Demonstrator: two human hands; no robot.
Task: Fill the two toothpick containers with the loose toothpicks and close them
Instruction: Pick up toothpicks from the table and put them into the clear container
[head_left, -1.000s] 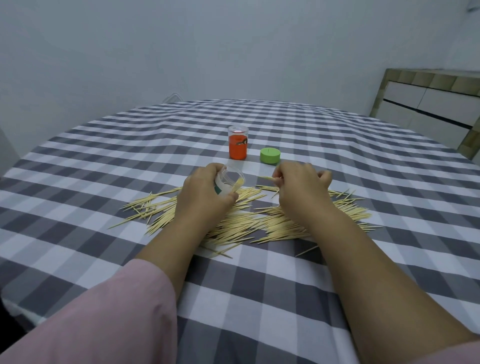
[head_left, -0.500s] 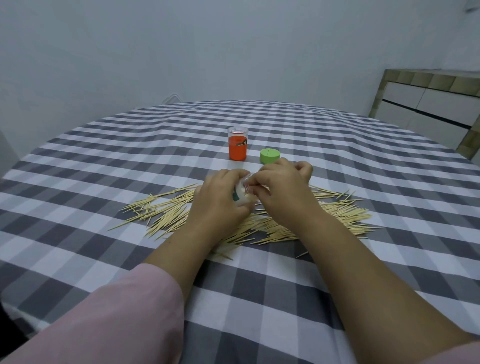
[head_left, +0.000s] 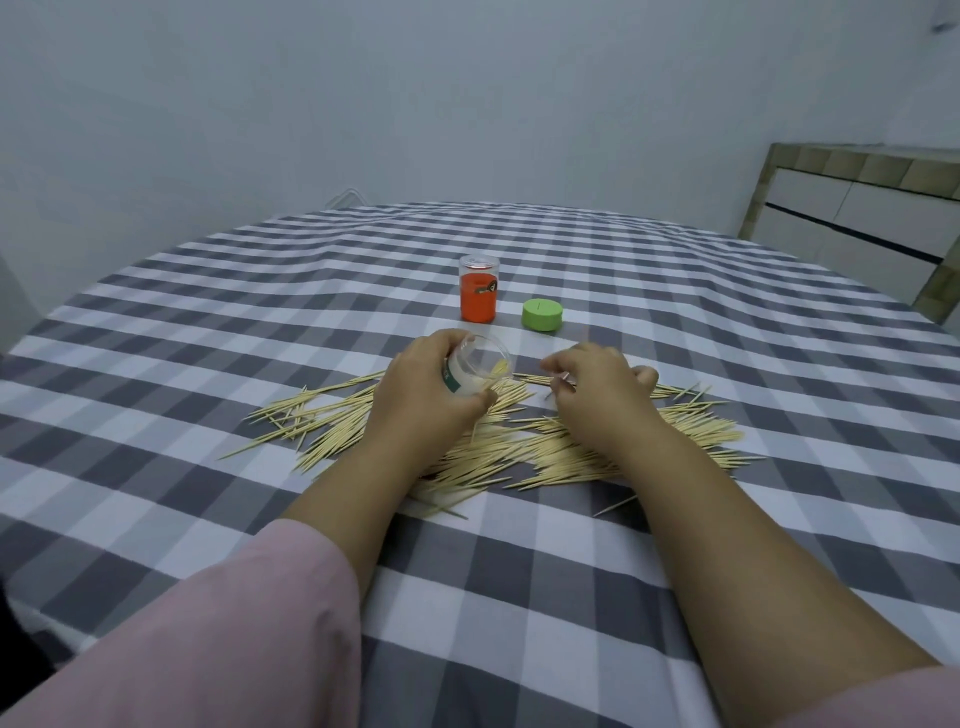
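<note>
Left hand (head_left: 423, 395) grips tilted clear container (head_left: 475, 370); right hand (head_left: 597, 400) curled over toothpicks (head_left: 519, 447).

Clear container (head_left: 480, 366), green label, tilted with open mouth facing right, a few toothpicks inside. Orange-labelled container (head_left: 478, 295) upright, farther back. Green lid (head_left: 542, 314) just right of it. Loose toothpicks (head_left: 519, 441) scattered on cloth.

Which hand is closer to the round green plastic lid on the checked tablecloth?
The right hand. It sits just in front of the round green plastic lid, slightly to its right. The left hand, gripping the clear plastic container, lies further off to the lid's left.
</note>
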